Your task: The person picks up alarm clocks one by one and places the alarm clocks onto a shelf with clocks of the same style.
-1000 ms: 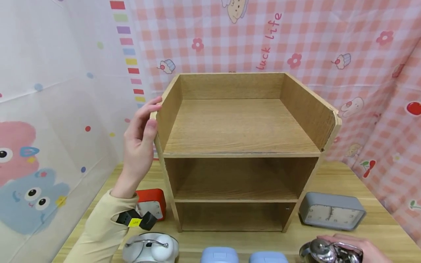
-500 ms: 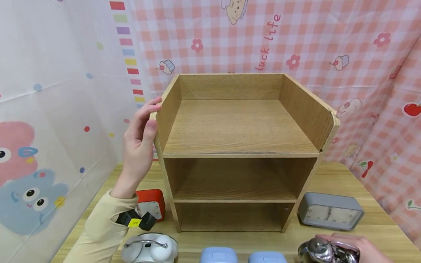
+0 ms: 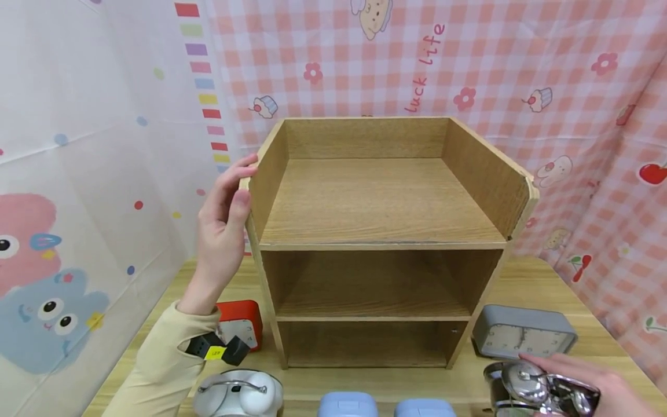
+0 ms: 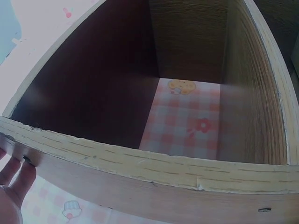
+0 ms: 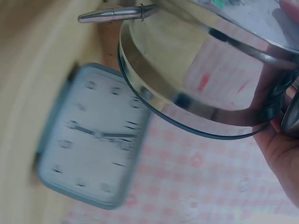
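A three-tier wooden shelf [image 3: 385, 200] stands upright on the table in the head view. My left hand [image 3: 221, 237] grips the upper edge of its left side panel, thumb at the front edge and fingertips over the top. In the left wrist view, fingers [image 4: 23, 179] lie against the outside of the panel. At the lower right, my right hand [image 3: 599, 379] holds a shiny silver twin-bell alarm clock [image 3: 526, 382] by its top. The right wrist view shows the round metal body [image 5: 187, 60] of that clock, one leg sticking out. Its dial is hidden there.
Right of the shelf stands a grey rectangular clock [image 3: 523, 336], just beyond my right hand. A red clock [image 3: 245, 324] sits at the left behind my sleeve. A white twin-bell clock [image 3: 239, 394] and two light-blue items [image 3: 348, 404] line the near side. Printed curtains surround the table.
My right hand has raised the silver alarm clock slightly and moved it a little to the right. The left hand stays on the shelf, which has not moved.
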The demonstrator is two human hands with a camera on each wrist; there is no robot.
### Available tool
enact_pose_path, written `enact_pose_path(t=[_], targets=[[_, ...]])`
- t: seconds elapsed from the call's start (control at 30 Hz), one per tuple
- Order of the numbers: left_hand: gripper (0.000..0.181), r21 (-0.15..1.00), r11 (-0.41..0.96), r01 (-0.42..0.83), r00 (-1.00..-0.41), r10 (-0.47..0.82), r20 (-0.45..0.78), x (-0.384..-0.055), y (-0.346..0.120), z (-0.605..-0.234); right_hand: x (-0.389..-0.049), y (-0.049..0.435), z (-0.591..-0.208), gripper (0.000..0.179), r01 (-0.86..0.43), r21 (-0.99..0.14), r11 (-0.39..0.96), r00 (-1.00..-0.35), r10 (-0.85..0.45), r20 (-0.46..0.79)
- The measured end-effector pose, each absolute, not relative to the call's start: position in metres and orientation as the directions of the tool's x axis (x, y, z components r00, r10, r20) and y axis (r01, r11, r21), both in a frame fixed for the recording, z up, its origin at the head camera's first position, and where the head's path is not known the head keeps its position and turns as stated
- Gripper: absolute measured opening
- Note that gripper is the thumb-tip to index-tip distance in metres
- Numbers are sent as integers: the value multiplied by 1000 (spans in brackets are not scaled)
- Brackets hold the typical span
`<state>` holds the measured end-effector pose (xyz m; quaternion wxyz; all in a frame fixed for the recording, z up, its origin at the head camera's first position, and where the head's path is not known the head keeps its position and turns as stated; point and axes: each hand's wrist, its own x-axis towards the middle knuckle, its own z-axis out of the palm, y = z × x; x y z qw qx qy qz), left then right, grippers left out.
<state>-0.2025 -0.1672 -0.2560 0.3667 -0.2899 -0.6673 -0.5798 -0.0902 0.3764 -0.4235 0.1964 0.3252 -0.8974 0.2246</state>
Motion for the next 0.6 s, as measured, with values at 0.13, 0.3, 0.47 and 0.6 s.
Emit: enact_pose_path(t=[0.13, 0.3, 0.47, 0.6], targets=[[55, 553, 151, 819, -555, -33, 831, -203, -167, -256, -77, 355, -393, 95, -551, -261, 793, -757, -342, 557], [54, 555, 144, 819, -557, -31, 830, -202, -167, -256, -77, 329, -354, 94, -688, -209, 695, -605, -390, 694], [56, 563, 157, 811, -566, -33, 824, -201, -167, -256, -79, 311, -321, 85, -736, -152, 659, -543, -442, 714], [57, 561, 147, 815, -562, -33, 826, -201, -167, -255, -82, 294, -303, 72, -799, -177, 575, -491, -454, 743]])
